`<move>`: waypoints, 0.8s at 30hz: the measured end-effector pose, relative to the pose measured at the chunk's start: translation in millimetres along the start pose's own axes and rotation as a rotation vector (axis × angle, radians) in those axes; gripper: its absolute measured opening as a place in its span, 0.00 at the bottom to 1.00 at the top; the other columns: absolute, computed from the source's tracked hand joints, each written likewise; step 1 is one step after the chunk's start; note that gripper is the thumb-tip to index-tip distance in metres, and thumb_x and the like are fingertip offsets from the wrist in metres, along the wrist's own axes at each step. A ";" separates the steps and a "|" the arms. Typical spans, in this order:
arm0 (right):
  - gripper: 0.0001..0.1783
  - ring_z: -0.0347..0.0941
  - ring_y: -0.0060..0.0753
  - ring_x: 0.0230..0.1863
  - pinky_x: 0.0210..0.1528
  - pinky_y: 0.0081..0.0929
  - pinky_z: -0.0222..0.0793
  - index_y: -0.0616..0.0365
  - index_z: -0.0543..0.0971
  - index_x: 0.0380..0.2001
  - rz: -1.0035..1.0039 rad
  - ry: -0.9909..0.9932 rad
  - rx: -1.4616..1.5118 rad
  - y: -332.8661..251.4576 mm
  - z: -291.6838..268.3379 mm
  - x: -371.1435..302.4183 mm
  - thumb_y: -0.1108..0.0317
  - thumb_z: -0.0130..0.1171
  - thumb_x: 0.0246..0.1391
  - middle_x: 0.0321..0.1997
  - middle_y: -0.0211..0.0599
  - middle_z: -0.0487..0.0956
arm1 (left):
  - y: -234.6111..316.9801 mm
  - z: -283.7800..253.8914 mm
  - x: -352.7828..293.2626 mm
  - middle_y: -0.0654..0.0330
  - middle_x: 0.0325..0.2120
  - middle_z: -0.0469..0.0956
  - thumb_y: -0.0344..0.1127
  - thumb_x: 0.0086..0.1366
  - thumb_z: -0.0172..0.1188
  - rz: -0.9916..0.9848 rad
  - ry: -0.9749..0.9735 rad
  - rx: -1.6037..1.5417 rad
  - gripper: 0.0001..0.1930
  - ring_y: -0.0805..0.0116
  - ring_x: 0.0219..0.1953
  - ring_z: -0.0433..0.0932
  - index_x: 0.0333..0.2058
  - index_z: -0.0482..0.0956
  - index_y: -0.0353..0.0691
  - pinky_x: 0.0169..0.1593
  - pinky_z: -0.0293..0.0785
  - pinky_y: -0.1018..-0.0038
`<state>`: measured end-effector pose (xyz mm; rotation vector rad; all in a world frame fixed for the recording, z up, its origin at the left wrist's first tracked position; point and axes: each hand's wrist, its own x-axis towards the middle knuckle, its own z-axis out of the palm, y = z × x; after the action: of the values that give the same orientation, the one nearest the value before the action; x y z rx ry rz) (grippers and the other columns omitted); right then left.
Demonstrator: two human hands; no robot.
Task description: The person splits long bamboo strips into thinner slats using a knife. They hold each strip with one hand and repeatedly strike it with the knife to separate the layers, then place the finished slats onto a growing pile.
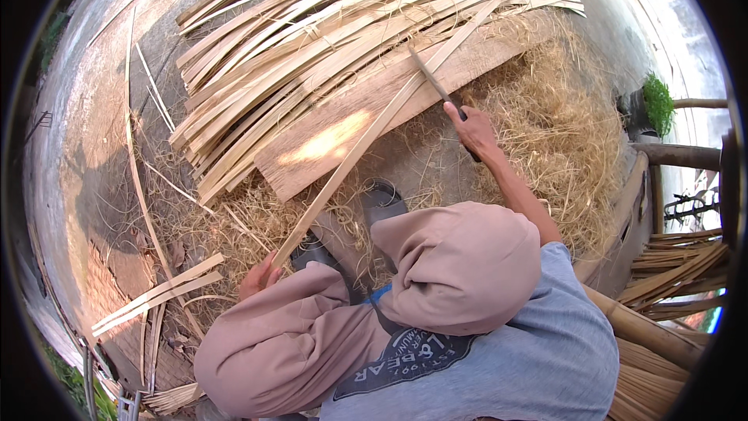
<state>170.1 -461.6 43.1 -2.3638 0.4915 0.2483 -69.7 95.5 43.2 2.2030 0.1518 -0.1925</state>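
My left hand (261, 277) is closed around the near end of a long, pale bamboo strip (366, 136). The strip runs up and to the right across a wooden plank (327, 140). My right hand (471, 131) grips the dark handle of a knife (432, 82). Its blade lies against the strip near the plank's far edge. A big pile of split bamboo strips (312, 39) covers the plank's far side.
Pale bamboo shavings (561, 132) litter the ground around the plank. Dark sandals (382, 201) sit just in front of me. Loose strips (156, 296) lie at the left. Bamboo poles and bundled strips (670, 273) stand at the right, beside a small green plant (658, 101).
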 end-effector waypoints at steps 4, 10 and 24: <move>0.37 0.75 0.51 0.22 0.28 0.47 0.70 0.62 0.76 0.21 -0.569 -0.143 -0.164 -23.7 59.0 -84.4 0.34 0.59 0.63 0.17 0.50 0.77 | 16.5 19.3 17.6 0.62 0.25 0.74 0.35 0.66 0.70 0.042 -0.017 0.087 0.15 0.76 0.27 0.72 0.51 0.86 0.38 0.31 0.66 0.76; 0.40 0.75 0.48 0.20 0.28 0.46 0.70 0.62 0.77 0.21 -0.097 0.158 -0.200 13.0 -27.4 20.9 0.30 0.57 0.62 0.16 0.49 0.75 | 100.5 105.8 95.1 0.62 0.25 0.75 0.36 0.67 0.70 0.130 -0.077 0.233 0.15 0.76 0.26 0.72 0.50 0.86 0.38 0.31 0.67 0.75; 0.41 0.78 0.53 0.26 0.34 0.47 0.72 0.66 0.79 0.22 0.099 0.375 -0.137 71.9 -82.0 96.0 0.33 0.53 0.65 0.21 0.53 0.79 | 113.1 104.4 124.3 0.62 0.24 0.75 0.38 0.67 0.69 0.018 -0.234 0.138 0.14 0.75 0.25 0.72 0.47 0.86 0.38 0.30 0.67 0.75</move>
<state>231.2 -592.9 30.7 -2.5329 0.7916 -0.1258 63.7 -50.7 46.3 2.2977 -0.0115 -0.4609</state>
